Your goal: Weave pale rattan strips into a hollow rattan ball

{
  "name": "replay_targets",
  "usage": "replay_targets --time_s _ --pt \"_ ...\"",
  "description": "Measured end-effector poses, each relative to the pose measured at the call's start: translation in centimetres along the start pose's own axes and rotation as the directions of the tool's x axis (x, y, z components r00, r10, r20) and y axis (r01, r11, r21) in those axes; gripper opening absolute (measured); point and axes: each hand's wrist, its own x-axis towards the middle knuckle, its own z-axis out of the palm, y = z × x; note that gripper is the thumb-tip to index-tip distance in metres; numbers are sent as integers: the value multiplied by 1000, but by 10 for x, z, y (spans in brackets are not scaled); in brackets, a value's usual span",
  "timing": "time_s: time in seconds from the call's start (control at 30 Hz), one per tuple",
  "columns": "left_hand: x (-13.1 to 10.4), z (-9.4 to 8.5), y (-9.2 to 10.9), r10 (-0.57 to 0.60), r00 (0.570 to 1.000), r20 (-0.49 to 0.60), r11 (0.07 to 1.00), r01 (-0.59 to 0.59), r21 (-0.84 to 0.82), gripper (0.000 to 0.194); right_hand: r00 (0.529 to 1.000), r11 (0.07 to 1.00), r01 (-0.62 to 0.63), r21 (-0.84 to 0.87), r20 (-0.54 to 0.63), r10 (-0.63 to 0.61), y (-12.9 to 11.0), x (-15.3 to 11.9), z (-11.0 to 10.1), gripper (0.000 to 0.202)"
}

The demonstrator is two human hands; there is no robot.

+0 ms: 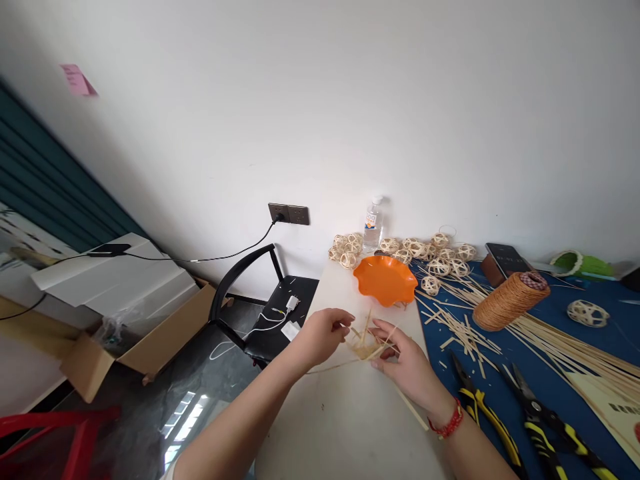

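A small, half-woven piece of thin bamboo strips is between my two hands, its loose ends sticking out in several directions. My left hand is closed at its left side, thumb and fingers pinched by a strip. On the other side, my right hand, with a red bracelet at the wrist, grips the weave between thumb and fingers. One long strip end trails below the right hand and another runs left under the left hand. An orange wavy-edged dish stands just beyond both hands on the white tabletop.
Several woven balls and a water bottle line the wall. On the blue mat lie loose strips, a twine spool, pliers and scissors. A black chair stands left.
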Motion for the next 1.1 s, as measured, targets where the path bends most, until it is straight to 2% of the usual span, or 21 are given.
replay_targets --time_s 0.1,0.17,0.2,0.27,0.3,0.37,0.43,0.5,0.6,0.7,0.8,0.93,1.1 --pt "-7 -10 6 22 990 -140 997 -32 -64 32 999 989 -32 142 -26 36 -1 2 -5 71" --pt "-13 -14 8 37 961 -275 991 -72 -116 35 999 971 -33 237 -17 39 -1 4 -8 71" --pt "-16 -14 8 42 933 -359 983 -102 -150 36 999 961 -32 273 -12 37 0 5 -9 71" --pt "-22 -11 7 25 830 -557 939 -212 -273 30 999 935 -34 352 -14 42 0 5 -11 70" --pt "-25 -7 6 1 806 -592 913 -242 -329 27 999 915 -39 402 -14 49 -1 4 -12 69" --pt "-30 4 2 -44 831 -555 868 -243 -432 25 998 868 -55 494 1 63 -4 2 -14 68" --pt "-34 17 0 -97 899 -428 834 -161 -528 27 996 839 -91 536 47 78 -9 0 -15 66" --pt "-36 29 -2 -142 944 -297 789 -73 -610 34 991 828 -133 545 87 102 -15 -2 -17 64" --pt "-36 43 -2 -168 965 -201 757 -4 -654 51 985 806 -175 565 111 136 -22 -5 -18 58" --pt "-35 54 -2 -107 971 -212 709 -75 -701 56 979 768 -202 608 130 154 -25 -7 -15 50" --pt "-33 62 -5 -25 955 -294 668 -203 -716 53 976 728 -218 650 129 176 -26 -8 -12 45" --pt "-33 68 -10 48 925 -376 738 -287 -611 51 973 726 -231 648 135 188 -27 -8 -9 45" --pt "-31 69 -13 55 936 -347 795 -251 -552 47 973 777 -224 589 87 214 -28 -9 -6 53"
